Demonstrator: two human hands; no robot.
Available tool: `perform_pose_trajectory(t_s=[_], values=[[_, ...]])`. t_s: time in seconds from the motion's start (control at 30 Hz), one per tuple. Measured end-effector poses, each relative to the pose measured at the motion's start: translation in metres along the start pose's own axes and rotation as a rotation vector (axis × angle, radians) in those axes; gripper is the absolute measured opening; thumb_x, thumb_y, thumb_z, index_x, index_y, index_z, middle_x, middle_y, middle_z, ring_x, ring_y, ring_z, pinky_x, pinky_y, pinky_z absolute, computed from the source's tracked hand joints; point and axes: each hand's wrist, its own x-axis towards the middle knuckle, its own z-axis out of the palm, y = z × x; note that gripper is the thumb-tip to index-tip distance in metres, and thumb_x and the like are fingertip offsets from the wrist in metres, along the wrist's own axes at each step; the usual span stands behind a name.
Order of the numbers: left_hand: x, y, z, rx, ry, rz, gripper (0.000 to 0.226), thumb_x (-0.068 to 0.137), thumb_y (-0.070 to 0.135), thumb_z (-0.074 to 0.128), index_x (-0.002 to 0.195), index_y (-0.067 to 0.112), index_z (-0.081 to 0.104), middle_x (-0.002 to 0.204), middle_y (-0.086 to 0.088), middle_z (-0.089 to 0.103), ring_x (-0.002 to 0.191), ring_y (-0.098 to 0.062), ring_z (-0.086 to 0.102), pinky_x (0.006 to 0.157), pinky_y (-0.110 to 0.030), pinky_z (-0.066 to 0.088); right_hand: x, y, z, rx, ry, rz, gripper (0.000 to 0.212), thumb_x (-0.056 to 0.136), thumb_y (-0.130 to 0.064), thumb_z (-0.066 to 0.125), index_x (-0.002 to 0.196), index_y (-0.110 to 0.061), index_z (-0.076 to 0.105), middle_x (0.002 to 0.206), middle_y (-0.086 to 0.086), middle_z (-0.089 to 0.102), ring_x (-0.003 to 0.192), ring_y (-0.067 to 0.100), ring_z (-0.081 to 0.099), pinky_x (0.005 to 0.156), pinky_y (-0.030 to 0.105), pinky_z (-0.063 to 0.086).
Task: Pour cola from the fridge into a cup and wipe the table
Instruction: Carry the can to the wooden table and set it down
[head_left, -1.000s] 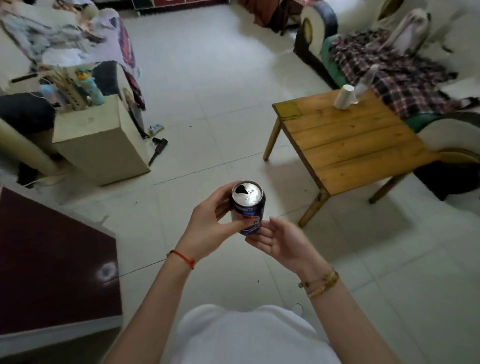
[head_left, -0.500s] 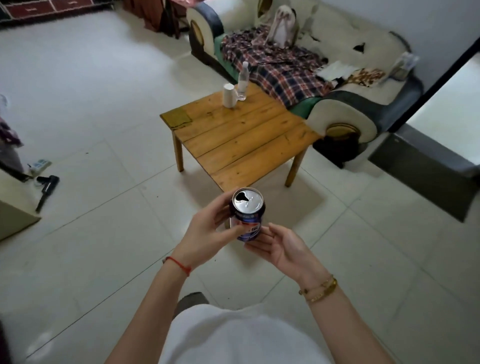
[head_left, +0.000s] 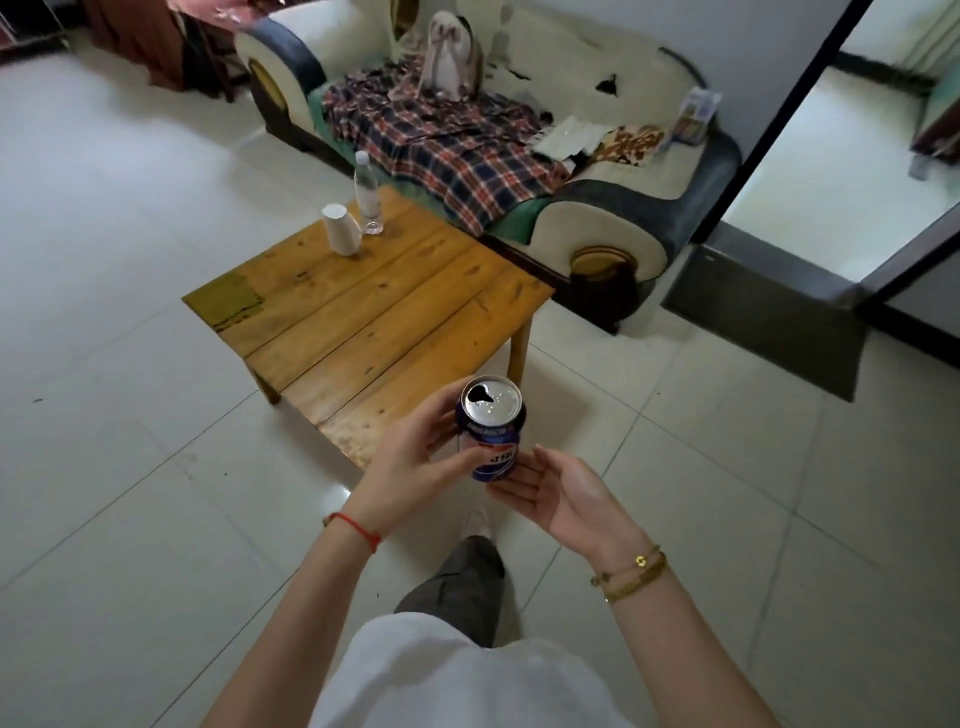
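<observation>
i see my left hand (head_left: 415, 467) wrapped round the opened cola can (head_left: 490, 428), upright, just short of the wooden table's (head_left: 363, 322) near corner. right hand (head_left: 561, 493) lies open beside the can's base, fingertips touching it. paper cup (head_left: 341, 229) stands upside down at the table's far edge, beside a water bottle (head_left: 368, 193).

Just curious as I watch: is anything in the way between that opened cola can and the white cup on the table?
Nothing visible blocks it. The cola can, held in the left hand, is above the wooden table's near corner; only bare planks lie between it and the cup. A water bottle stands just beside the cup, on its far side.
</observation>
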Motion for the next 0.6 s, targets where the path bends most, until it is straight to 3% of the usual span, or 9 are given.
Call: perform_pose_trajectory(t_s=[0.3, 0.47, 0.6], values=[[0.168, 0.006, -0.006, 0.004, 0.065, 0.025, 0.073, 0.081, 0.013, 0.078, 0.145, 0.020, 0.043, 0.139, 0.007, 0.056, 0.128, -0.006, 0.053, 0.110, -0.038, 0.044, 0.088, -0.150, 0.021, -0.098, 0.014, -0.051, 0.038, 0.105, -0.018, 0.027, 0.108, 0.007, 0.057, 0.102, 0.027, 0.066, 0.095, 0.035, 0.063, 0.098, 0.045, 0.047], [0.239, 0.007, -0.018, -0.010, 0.075, 0.024, 0.073, 0.078, 0.022, 0.077, 0.143, 0.018, 0.045, 0.138, 0.005, 0.057, 0.129, -0.010, 0.053, 0.110, -0.041, 0.044, 0.132, -0.211, 0.031, -0.092, -0.004, -0.035, 0.042, 0.105, -0.017, 0.027, 0.125, 0.012, 0.051, 0.105, 0.029, 0.065, 0.096, 0.036, 0.064, 0.095, 0.045, 0.050], [0.282, 0.000, -0.022, -0.019, 0.135, -0.011, 0.071, 0.079, 0.015, 0.077, 0.143, 0.017, 0.046, 0.139, 0.004, 0.057, 0.130, -0.011, 0.053, 0.110, -0.042, 0.044, 0.165, -0.247, 0.038, -0.135, -0.033, -0.015, 0.042, 0.105, -0.018, 0.028, 0.126, 0.008, 0.052, 0.110, 0.028, 0.066, 0.099, 0.035, 0.065, 0.097, 0.045, 0.050]])
